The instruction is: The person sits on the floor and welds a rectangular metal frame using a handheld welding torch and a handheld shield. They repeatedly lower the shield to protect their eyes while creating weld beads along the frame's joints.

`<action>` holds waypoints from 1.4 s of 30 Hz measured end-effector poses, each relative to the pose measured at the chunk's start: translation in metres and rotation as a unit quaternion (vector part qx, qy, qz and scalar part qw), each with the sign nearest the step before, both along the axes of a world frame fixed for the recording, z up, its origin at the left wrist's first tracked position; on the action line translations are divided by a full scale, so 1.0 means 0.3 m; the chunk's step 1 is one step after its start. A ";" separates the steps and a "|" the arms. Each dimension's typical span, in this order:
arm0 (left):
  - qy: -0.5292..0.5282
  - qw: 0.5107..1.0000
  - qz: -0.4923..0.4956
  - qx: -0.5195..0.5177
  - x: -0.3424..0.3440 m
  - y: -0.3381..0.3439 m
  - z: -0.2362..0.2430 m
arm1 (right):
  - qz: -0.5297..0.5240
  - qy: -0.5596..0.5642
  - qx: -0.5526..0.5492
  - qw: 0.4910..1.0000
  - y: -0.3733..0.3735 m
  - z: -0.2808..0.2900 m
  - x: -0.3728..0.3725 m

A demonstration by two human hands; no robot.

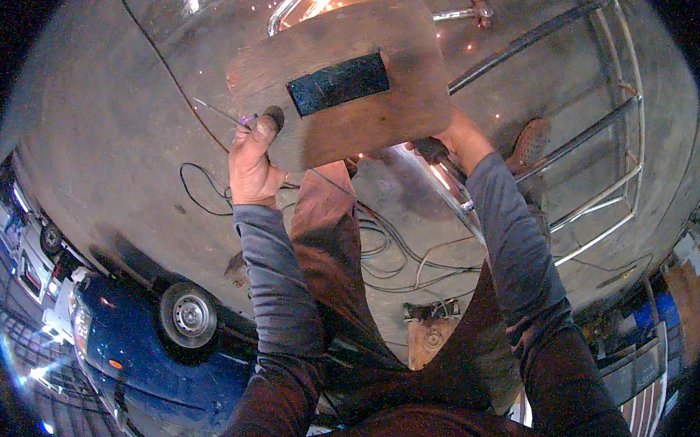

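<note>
A brown, flat hand-held welding shield (415, 61) with a dark rectangular window (339, 84) spans the upper middle. My left hand (255, 156) grips its left edge, thumb in front and the other fingers hidden behind. A thin rod (220, 113) sticks out leftward beside those fingers; whether they hold it I cannot tell. At the shield's lower right corner, my right hand (464, 139) reaches behind it, mostly covered and closed around something dark I cannot make out. Bright glow and sparks show past the shield, along a metal tube (433, 183) just below the right hand.
A welded tube frame (638, 145) lies on the floor at right. Near the top is a hammer (479, 9). Cables (381, 231) coil between my legs, close to a worn box-like device (432, 341). A blue car (156, 374) stands lower left. Somebody's shoe (531, 144) shows at right.
</note>
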State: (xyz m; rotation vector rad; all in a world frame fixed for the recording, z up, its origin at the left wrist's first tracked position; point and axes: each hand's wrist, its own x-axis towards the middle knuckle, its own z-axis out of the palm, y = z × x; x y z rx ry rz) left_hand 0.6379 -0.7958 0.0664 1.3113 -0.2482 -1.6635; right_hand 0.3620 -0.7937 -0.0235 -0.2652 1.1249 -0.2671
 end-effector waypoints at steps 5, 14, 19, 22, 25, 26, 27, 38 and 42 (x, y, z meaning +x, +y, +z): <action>0.010 1.000 -0.015 -0.004 0.006 -0.003 -0.001 | 0.028 0.017 -0.016 0.999 -0.021 0.035 0.004; 0.001 1.000 0.002 -0.003 -0.008 -0.004 0.010 | 0.034 0.027 -0.045 0.998 -0.016 0.017 0.008; 0.014 1.000 -0.019 -0.018 0.002 -0.005 0.008 | 0.037 0.034 -0.056 0.997 -0.013 0.021 0.009; 0.013 1.000 -0.011 -0.012 -0.009 -0.006 0.020 | 0.028 0.014 -0.024 0.999 -0.014 0.025 0.001; 0.018 0.999 -0.022 -0.022 0.000 -0.007 0.007 | 0.012 0.024 -0.060 0.998 0.007 0.002 -0.006; 0.012 0.999 -0.024 -0.022 -0.003 -0.007 0.006 | 0.005 0.017 -0.052 0.998 0.016 -0.006 -0.010; 0.007 0.999 -0.026 -0.022 -0.007 -0.007 0.006 | -0.002 0.010 -0.044 0.999 0.024 -0.014 -0.016; 0.003 0.978 0.206 -0.045 0.042 -0.035 -0.014 | 0.090 0.080 -0.020 0.992 0.009 0.106 -0.011; -0.021 0.973 0.228 -0.023 0.055 -0.028 -0.012 | 0.070 0.088 -0.020 0.993 -0.003 0.088 0.002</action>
